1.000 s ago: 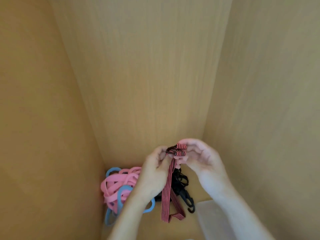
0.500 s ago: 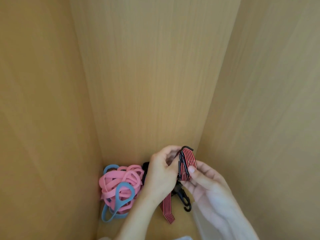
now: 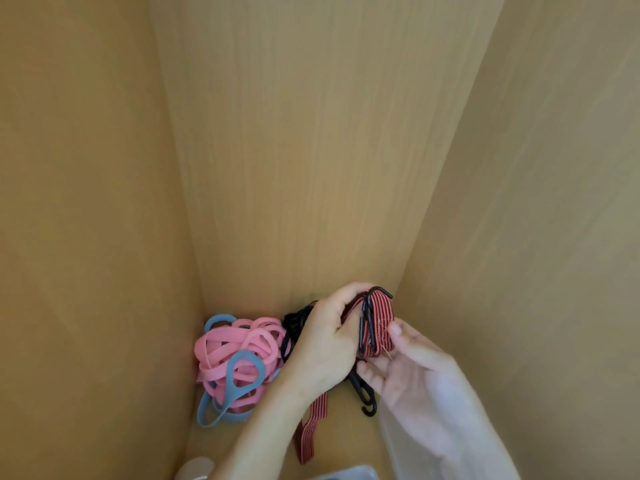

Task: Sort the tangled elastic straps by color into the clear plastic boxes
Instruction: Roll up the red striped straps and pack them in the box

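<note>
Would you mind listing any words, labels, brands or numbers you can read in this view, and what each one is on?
None: no text is readable anywhere.
The striped strap, gripped by the left hand and right hand, shows only stripes.
The pink straps, blue straps, black hook, clear plastic box and wooden wall show no print.

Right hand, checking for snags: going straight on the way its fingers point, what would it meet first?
Right hand meets the wound striped strap it pinches, then probably the left hand.
</note>
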`<action>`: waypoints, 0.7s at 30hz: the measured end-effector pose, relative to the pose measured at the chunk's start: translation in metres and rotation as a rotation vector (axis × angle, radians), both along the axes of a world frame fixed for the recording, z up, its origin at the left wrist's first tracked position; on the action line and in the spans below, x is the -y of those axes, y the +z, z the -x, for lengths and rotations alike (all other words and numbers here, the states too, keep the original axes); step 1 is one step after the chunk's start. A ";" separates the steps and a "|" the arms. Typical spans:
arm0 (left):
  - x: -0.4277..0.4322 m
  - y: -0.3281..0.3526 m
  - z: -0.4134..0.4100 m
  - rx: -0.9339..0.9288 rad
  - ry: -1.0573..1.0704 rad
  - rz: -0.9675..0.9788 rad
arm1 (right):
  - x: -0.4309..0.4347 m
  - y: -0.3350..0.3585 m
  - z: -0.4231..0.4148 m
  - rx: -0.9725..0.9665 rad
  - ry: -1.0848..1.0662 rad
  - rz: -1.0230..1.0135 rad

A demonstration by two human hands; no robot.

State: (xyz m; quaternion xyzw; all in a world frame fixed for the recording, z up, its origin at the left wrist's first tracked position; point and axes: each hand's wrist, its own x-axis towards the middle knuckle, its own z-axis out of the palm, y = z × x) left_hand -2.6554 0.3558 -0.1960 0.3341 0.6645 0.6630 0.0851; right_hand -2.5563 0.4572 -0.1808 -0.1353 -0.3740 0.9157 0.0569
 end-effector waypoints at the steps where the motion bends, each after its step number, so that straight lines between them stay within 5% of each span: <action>1: -0.001 0.002 0.000 -0.004 -0.004 -0.002 | -0.003 0.001 -0.001 0.000 0.006 -0.027; 7: -0.009 0.012 0.002 0.257 -0.215 -0.202 | -0.020 0.000 0.001 -0.079 -0.018 -0.072; 12: -0.025 0.016 0.000 0.562 -0.318 -0.378 | -0.027 0.001 0.013 -0.106 -0.171 -0.350; 21: -0.036 0.012 0.005 0.346 -0.176 -0.225 | -0.045 0.012 0.038 -0.121 -0.292 -0.563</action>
